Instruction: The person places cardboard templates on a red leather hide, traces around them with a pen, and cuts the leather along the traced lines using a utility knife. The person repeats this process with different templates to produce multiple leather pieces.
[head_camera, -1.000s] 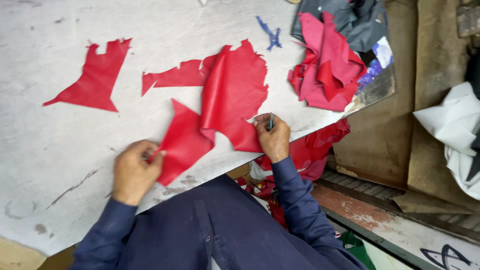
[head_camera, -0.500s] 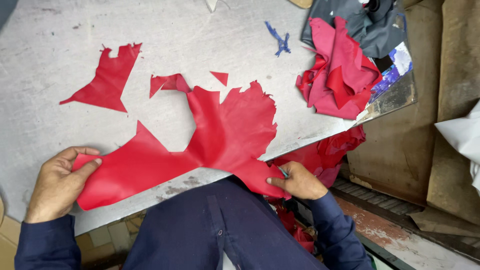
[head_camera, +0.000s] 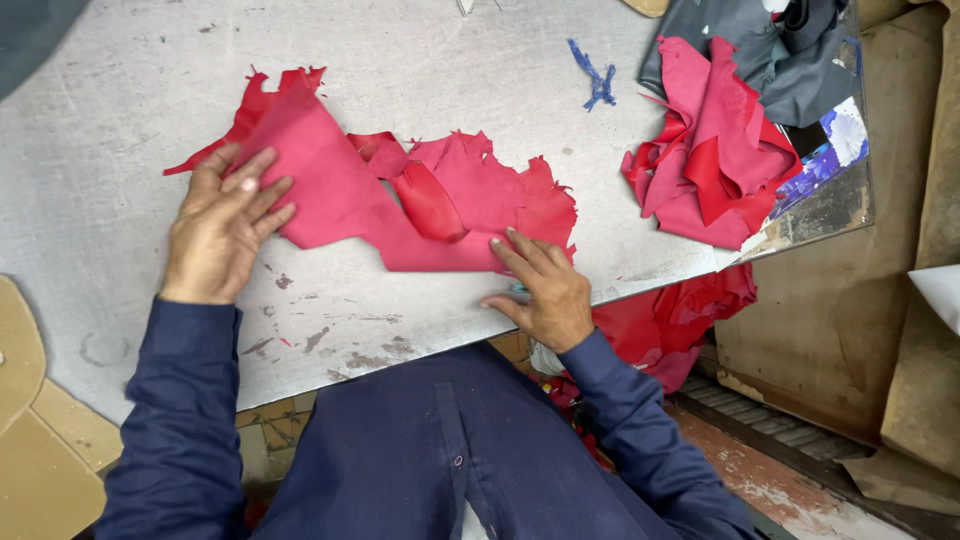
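While I look down through the head camera, I see both hands pressed flat on a large red leather piece (head_camera: 420, 205) that lies spread on the grey surface (head_camera: 420, 60). My left hand (head_camera: 222, 228) rests open, fingers splayed, on the left end of the piece, where the leather rises to a ragged point. My right hand (head_camera: 540, 290) lies open too, fingers stretched along the lower right edge of the same piece, close to the near edge of the surface. Neither hand clenches the leather; both simply hold it down with flat palms and fingers. Something small and pale blue shows under the right palm, but I cannot tell what it is.

The red piece is irregular, with torn-looking edges and a fold near its middle where a darker red flap turns over. It sits in the middle of the surface, nearer to me than to the far side.

Well apart to the right, a heap of red and pink leather scraps (head_camera: 710, 160) sits by the right corner of the surface, with dark grey material (head_camera: 790, 60) behind it, touching it. A small blue scrap (head_camera: 598, 78) lies alone between the heap and the big piece. More red leather (head_camera: 670, 325) hangs below the surface edge, just beside my right forearm. Brown cardboard (head_camera: 40, 440) shows at the lower left. Both sleeves are dark blue.
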